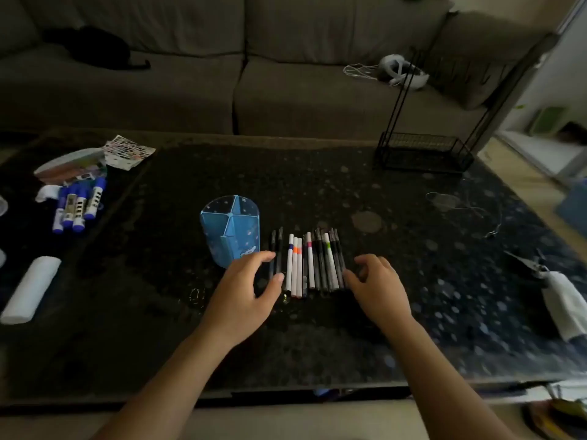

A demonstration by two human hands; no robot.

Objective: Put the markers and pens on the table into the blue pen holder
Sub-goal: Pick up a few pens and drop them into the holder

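A row of several markers and pens (306, 263), black ones and white ones with coloured bands, lies side by side on the dark speckled table (413, 281). The blue pen holder (232, 231) stands upright just left of the row, its divided compartments holding nothing. My left hand (246, 290) hovers at the row's left end, fingers apart, fingertips by the two black pens. At the right end of the row, my right hand (378, 284) is curled but holds nothing, its fingertips close to the outer black pens.
Several blue-capped glue sticks (77, 204) and a paper packet lie far left. A white roll (30, 290) sits at the left edge. A black wire rack (422, 150) stands back right. Pliers and a white cloth (562, 296) lie right. A couch is behind.
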